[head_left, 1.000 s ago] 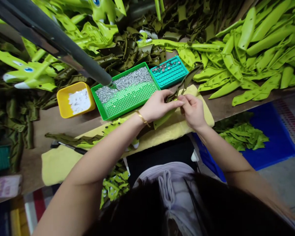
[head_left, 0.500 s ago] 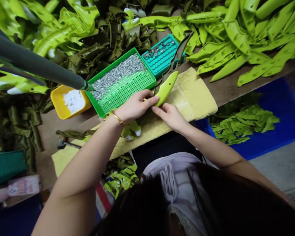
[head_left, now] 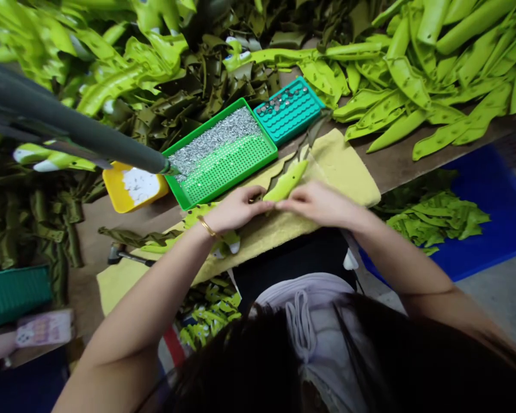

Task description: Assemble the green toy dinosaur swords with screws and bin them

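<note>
A curved lime-green plastic shell (head_left: 287, 181) is held tilted over the pale yellow cloth pad (head_left: 348, 172), with a dark olive plastic piece (head_left: 312, 135) along its far side. My left hand (head_left: 238, 209), a gold bangle at its wrist, pinches the near end of the shell between thumb and fingers. My right hand (head_left: 320, 203) is closed at the shell's lower edge, thumb almost meeting the left thumb; it is slightly blurred. Beneath my left wrist lies another lime-green part (head_left: 230, 244) with a white tip, partly hidden.
Behind my hands stand a green tray (head_left: 223, 172) of small metal pins and a teal tray (head_left: 290, 109) with small round metal pieces. A yellow tub (head_left: 114, 192), a grey pole-like tool (head_left: 112, 143) and a hammer (head_left: 116, 252) are at left. Lime shells (head_left: 413, 86) pile up at right.
The shell and both hands have come lower in view, nearer my body. My right hand has turned, with its fingers now curled in at the shell's lower edge.
</note>
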Demonstrator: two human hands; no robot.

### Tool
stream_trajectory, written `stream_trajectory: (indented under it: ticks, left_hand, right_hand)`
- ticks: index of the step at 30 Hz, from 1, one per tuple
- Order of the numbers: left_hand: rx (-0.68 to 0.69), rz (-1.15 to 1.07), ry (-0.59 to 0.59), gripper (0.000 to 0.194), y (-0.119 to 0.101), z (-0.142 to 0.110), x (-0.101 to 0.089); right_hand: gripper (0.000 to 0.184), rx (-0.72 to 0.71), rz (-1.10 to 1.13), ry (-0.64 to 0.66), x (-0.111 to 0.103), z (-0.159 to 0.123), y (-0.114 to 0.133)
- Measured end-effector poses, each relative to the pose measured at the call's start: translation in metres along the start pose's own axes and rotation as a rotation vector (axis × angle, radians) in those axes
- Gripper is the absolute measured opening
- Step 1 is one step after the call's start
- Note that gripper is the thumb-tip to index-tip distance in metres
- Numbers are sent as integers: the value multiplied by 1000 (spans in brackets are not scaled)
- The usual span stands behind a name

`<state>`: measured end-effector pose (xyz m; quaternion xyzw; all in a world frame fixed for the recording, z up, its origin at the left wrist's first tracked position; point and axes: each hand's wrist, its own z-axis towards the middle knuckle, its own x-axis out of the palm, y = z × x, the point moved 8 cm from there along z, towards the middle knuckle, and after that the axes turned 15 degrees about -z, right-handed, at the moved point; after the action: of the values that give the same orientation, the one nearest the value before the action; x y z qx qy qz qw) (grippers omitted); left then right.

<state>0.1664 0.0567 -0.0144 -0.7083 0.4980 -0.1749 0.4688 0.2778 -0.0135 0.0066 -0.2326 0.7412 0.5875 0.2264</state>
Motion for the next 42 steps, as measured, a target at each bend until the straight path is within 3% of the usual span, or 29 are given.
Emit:
stream_trajectory:
  ticks: [2, 4, 6, 7, 9, 11, 14, 17, 20, 24, 28, 36, 39, 42]
  left_hand:
    - [107, 251, -54, 43, -1, -11, 5]
    - [205, 470, -165, 52, -4, -24, 11]
    - [233, 648, -243, 51, -3, -37, 17]
    - [232, 718, -257, 47, -1, -42, 18]
    - [243, 805, -268, 38, 6, -51, 17]
    - [274, 822, -295, 38, 13, -60, 8]
    - [317, 829, -344, 39, 22, -69, -6]
    - [355, 831, -371, 41, 26, -71, -11]
    - [372, 791, -385, 40, 26, -71, -11]
    - [366, 735, -391, 36, 25, -70, -13]
    - [323, 673, -390, 41, 25, -68, -18]
    - [333, 696, -398, 35, 22, -68, -19]
    - [355, 712, -425, 36, 22, -70, -18]
    - [365, 712, -446, 38, 23, -70, -19]
  right_hand:
    - [52, -82, -37, -332, -54, 19, 30]
    - [50, -271, 3, -490, -76, 50, 76]
    - [54, -511, 30, -404, -60, 87, 126]
    - [47, -583, 52, -329, -46, 103, 145]
    - [45, -622, 93, -218, -20, 123, 170]
    - [54, -589, 158, -213, -6, 127, 177]
    - [43, -552, 286, -289, -9, 117, 167]
    - [28, -489, 391, -428, -24, 116, 140]
    - [39, -399, 438, -625, -36, 128, 105]
    - [56, -293, 372, -809, -36, 144, 73]
    - [60, -216, 217, -788, -26, 158, 60]
    - [52, -309, 451, -726, -19, 183, 29]
    - [47, -361, 455, -736, -17, 185, 34]
    - [45, -394, 453, -865, -31, 167, 51]
